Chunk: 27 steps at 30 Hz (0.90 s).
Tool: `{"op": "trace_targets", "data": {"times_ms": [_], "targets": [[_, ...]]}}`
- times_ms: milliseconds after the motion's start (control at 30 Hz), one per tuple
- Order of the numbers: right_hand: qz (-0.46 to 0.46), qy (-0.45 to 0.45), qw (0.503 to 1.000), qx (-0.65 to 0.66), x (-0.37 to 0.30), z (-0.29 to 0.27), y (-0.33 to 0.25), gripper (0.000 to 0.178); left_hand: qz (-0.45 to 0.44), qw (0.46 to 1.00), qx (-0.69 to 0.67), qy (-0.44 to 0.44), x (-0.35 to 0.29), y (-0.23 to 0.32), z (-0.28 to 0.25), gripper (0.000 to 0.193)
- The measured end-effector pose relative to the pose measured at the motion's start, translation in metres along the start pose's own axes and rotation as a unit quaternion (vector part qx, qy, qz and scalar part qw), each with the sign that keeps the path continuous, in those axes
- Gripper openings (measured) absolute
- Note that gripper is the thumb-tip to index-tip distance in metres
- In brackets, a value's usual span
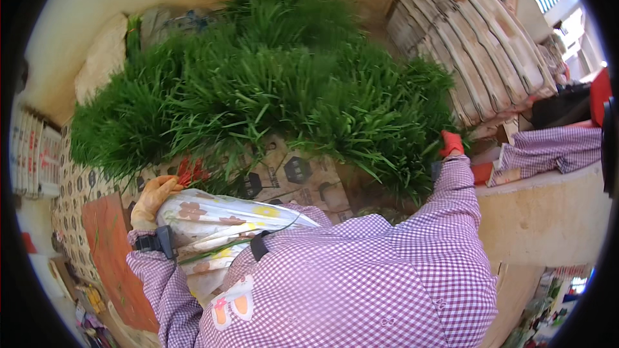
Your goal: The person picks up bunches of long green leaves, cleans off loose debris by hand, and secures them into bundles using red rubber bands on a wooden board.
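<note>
A big heap of long, flat green leaves that look like garlic chives (277,84) spreads across the table ahead of me. At its right edge, my right hand (452,144), red-gloved, is closed against the leaves and seems to grip some; the leaves partly hide its fingers. My left hand (153,200), in a tan-orange glove, is near the heap's front left, fingers curled together. Just beyond those fingertips lie thin red strips (191,171). Whether the left fingers hold one cannot be made out. Beside this hand, a flowered plastic apron (209,216) covers my front, with a loose leaf across it.
Pale plastic crates (467,45) are stacked at the back right; more crates (35,154) stand far left. A patterned sheet (296,171) covers the tabletop. A reddish-brown board (116,251) lies at left. Checked cloth (548,151) rests on a ledge (548,212) to my right.
</note>
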State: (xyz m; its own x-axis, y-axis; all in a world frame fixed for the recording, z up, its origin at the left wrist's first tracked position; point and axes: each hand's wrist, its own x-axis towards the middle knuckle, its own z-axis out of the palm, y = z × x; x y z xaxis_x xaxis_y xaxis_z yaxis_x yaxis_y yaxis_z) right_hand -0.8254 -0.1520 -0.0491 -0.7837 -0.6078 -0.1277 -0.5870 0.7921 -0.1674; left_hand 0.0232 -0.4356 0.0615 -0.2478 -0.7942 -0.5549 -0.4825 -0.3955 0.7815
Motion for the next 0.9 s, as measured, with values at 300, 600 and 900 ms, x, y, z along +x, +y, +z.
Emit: {"op": "trace_targets", "data": {"times_ms": [300,600,900], "targets": [[-0.192,-0.022,0.858,0.476,0.043,-0.026,-0.329,0.037,0.104,0.993,0.042,-0.018,-0.027,-0.02,-0.036,0.046],[-0.463,-0.518,0.641,0.326,-0.212,0.057,-0.712,0.019,0.087,0.976,-0.059,0.19,-0.15,-0.118,-0.056,0.044],[-0.625,-0.525,0.577,0.037,-0.311,0.284,-0.81,0.03,-0.096,0.766,-0.356,0.527,-0.31,-0.224,0.041,0.051]]}}
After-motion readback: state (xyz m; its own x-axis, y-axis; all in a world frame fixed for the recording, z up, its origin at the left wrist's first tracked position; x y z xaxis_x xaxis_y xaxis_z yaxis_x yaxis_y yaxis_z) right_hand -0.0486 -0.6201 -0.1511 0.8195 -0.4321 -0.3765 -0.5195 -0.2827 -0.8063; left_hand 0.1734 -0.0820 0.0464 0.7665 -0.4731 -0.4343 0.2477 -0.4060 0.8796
